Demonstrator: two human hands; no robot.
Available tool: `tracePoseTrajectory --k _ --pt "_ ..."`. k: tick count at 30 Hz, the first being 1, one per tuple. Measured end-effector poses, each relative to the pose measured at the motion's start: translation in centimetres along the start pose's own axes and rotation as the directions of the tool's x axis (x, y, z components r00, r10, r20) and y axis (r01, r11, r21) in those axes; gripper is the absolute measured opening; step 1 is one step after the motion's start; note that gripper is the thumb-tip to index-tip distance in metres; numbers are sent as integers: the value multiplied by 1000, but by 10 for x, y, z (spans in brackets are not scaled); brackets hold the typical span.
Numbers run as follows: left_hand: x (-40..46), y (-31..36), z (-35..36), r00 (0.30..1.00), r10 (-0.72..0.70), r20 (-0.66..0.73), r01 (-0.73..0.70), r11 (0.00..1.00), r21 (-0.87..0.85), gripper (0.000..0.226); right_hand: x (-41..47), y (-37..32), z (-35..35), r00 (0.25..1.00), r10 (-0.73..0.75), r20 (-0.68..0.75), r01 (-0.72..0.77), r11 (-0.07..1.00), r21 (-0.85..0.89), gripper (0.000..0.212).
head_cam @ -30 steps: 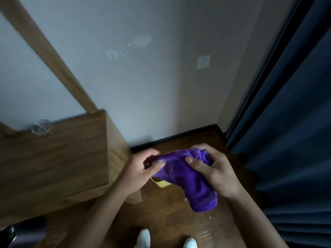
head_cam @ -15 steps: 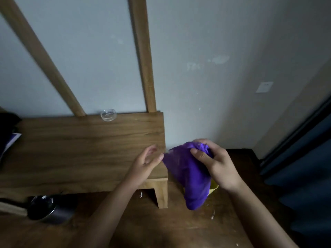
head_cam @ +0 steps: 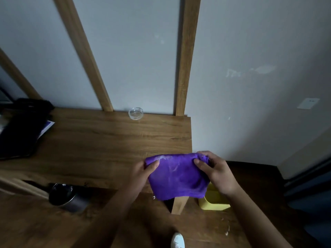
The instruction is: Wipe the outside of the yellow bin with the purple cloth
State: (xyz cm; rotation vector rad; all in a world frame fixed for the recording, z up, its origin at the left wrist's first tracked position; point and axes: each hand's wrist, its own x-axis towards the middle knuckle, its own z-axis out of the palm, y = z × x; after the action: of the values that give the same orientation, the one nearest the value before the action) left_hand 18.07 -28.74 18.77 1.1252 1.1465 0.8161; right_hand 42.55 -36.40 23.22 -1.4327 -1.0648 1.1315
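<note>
A person's left hand (head_cam: pixel 143 171) and right hand (head_cam: pixel 215 171) each pinch an upper corner of a purple cloth (head_cam: pixel 177 176), fingers curled into the fabric, holding it spread and hanging between them above the corner of a wooden table (head_cam: pixel 100 145). The yellow bin (head_cam: pixel 214 202) sits on the floor just below the right hand, partly hidden by the cloth. To wipe well, it would probably help to bunch the cloth into one palm, steady the bin's rim with the other hand, and work around each outer wall in turn.

The purple cloth (head_cam: pixel 177 176) and right hand (head_cam: pixel 217 173) cover most of the yellow bin (head_cam: pixel 214 201); the dark bag (head_cam: pixel 19 127) runs off the left edge; only a white shoe (head_cam: pixel 177 240) tip shows at the bottom; the metal pot (head_cam: pixel 67 196) sits half under the tabletop (head_cam: pixel 107 140).
</note>
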Motion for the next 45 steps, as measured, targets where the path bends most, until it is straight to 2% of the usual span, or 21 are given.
tracePoseTrajectory --k 4,8,10,13,15,18,19,23,27,32,35,37,39,42,44,45 --pt "24 3 -8 998 -46 -31 49 993 105 12 40 27 -1 998 42 35 -35 981 -192 14" --pt "46 -10 -20 994 -88 -69 101 972 212 16 76 60 2 977 189 102 -160 957 -241 22" --pt "59 -19 -27 993 -81 -82 100 958 267 30 93 75 2 961 226 156 -177 944 -278 20" --pt "82 -31 -38 994 -109 -32 113 943 314 52 116 95 5 948 270 171 -208 927 -313 18" --pt "99 -41 -42 989 -150 -19 148 939 311 46 133 110 10 945 286 156 -218 911 -350 22" --pt "130 -59 -46 980 -197 -25 196 940 279 10 158 132 20 936 336 103 -271 877 -396 19" --pt "141 -67 -47 977 -209 -29 209 939 271 7 166 138 24 932 353 80 -291 861 -416 20" --pt "186 -84 -51 961 -275 13 259 918 300 13 200 158 38 924 381 -45 -354 803 -480 21" --pt "236 -94 -56 961 -256 104 190 886 422 12 231 171 54 889 424 -170 -444 712 -544 23" --pt "277 -111 -55 960 -259 106 123 728 674 27 247 184 72 842 400 -363 -539 662 -521 29" --pt "282 -115 -57 963 -251 100 98 668 738 48 250 182 82 849 371 -376 -527 625 -576 39" --pt "282 -116 -60 971 -207 121 37 629 776 57 250 179 85 881 325 -345 -474 593 -651 48" --pt "286 -115 -65 975 -122 186 -92 539 838 62 249 178 84 919 289 -267 -385 514 -767 51" --pt "290 -111 -74 926 -157 344 -287 301 910 65 248 182 81 940 329 -89 -213 362 -907 53" --pt "288 -110 -78 890 -198 410 -388 144 911 71 247 187 77 937 349 -20 -132 301 -944 61" --pt "287 -112 -79 882 -215 420 -408 97 908 75 246 190 75 934 358 -1 -114 294 -949 65"
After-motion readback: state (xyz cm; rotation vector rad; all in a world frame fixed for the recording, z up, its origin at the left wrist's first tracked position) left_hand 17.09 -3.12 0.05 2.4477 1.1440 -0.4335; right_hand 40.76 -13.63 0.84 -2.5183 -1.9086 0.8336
